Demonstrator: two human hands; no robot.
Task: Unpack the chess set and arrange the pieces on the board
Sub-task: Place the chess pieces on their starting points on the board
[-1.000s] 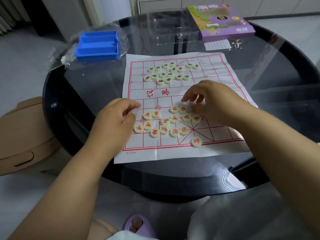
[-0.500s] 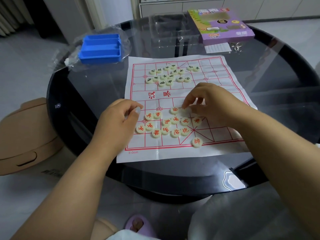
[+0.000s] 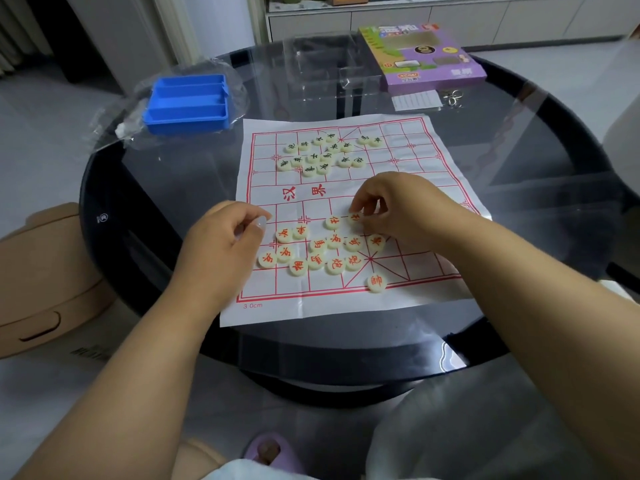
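Observation:
A white paper chess board (image 3: 426, 161) with red lines lies on the round glass table (image 3: 166, 174). Several green-lettered pieces (image 3: 320, 154) are clustered on its far half. Several red-lettered pieces (image 3: 318, 251) lie loose on the near half, and one red piece (image 3: 376, 283) sits alone on the near edge line. My right hand (image 3: 398, 209) pinches a red piece (image 3: 355, 218) with its fingertips, just past the cluster. My left hand (image 3: 221, 244) rests at the board's left edge with fingers curled; whether it holds a piece is hidden.
An empty blue tray (image 3: 187, 103) sits on clear plastic wrap at the far left. A clear plastic lid (image 3: 325, 67) and a purple game box (image 3: 420, 57) stand at the back, with a paper slip (image 3: 417, 100) and keys (image 3: 452, 98) beside them. A tan box (image 3: 41, 271) stands on the floor, left.
My right hand has shifted slightly and closed its fingertips on a red piece at the cluster's far edge. My left hand has stayed at the board's left edge.

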